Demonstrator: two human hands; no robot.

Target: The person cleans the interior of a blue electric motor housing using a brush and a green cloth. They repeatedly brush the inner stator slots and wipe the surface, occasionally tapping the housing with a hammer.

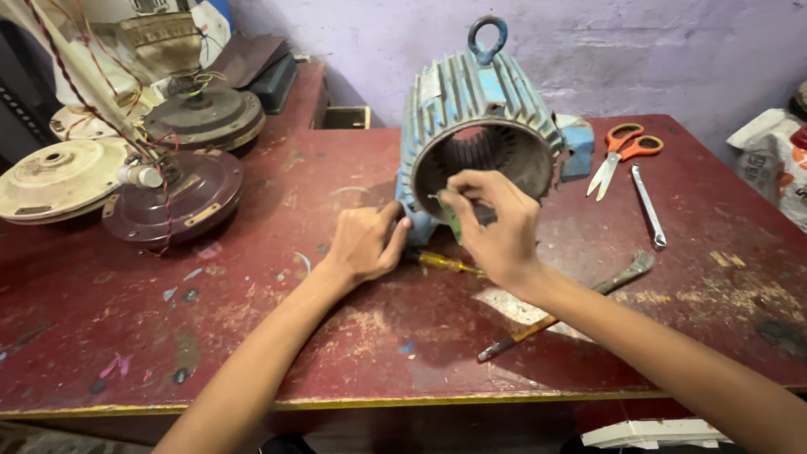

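Note:
A blue finned motor housing (471,101) with an open round end and a lifting ring on top lies on the dark red table (252,336). My right hand (496,223) is at the lower rim of the opening, pinching a small green strip (451,220). My left hand (366,244) is curled into a loose fist on the table, its fingers touching the housing's lower left foot. A yellow-handled screwdriver (445,263) lies on the table under my hands.
Orange-handled scissors (622,151) and a metal wrench (649,206) lie to the right of the housing. A long worn chisel-like tool (572,303) lies under my right forearm. Ceiling fan motors (168,197) with wires are stacked at the left. A bag (777,160) sits at far right.

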